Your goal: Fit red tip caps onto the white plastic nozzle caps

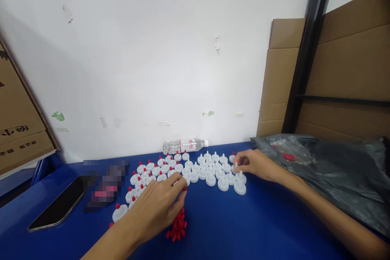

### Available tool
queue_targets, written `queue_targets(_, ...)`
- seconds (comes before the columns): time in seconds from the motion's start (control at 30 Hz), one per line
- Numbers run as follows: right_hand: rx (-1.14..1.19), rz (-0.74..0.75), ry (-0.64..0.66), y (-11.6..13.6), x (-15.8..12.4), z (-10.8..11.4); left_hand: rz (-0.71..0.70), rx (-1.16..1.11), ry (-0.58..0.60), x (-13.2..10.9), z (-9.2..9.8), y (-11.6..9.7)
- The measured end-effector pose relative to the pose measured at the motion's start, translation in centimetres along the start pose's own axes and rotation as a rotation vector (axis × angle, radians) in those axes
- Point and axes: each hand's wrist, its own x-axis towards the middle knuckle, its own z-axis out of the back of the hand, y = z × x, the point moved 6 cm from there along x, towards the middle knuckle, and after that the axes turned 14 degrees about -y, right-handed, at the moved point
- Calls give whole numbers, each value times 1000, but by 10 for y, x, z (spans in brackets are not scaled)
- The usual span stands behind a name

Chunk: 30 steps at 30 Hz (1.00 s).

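While the right hand [255, 164] pinches a white lid [235, 166], spout upright, on the desk [219, 223], the left hand [163, 197], fingertips pressed around a red cap [184, 189], is leftward of that lid and nearer the camera, beside loose caps [178, 226].

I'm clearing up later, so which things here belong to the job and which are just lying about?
Part of the job: white spouted lids, small red caps, perhaps clear bag of red pieces

Lying about, apparently: phone, bottle, dark plastic sheeting
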Motion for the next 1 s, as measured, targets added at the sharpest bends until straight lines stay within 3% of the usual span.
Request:
queue_targets(0.27, 4, 1, -251, 16, 1, 20, 18, -230, -227, -3, 0, 4)
queue_targets(0.4, 10, 93, -331, 48, -12, 18, 5, -365, -319, -2, 4, 2)
queue_targets(0.47, 57, 246, -366, 74, -26, 11, 8, -465, -376, -1, 7, -1)
queue_targets(0.6, 168, 530, -318, 119, -57, -11, 43, -619, -414, -2, 7, -8)
queue_targets(0.73, 220, 525, -274, 134, -68, -23, 22, -658, -403, -6, 5, -17)
queue_targets(1.0, 276, 537, -279, 136, -72, -27, -90, -691, -421, -9, 2, -27)
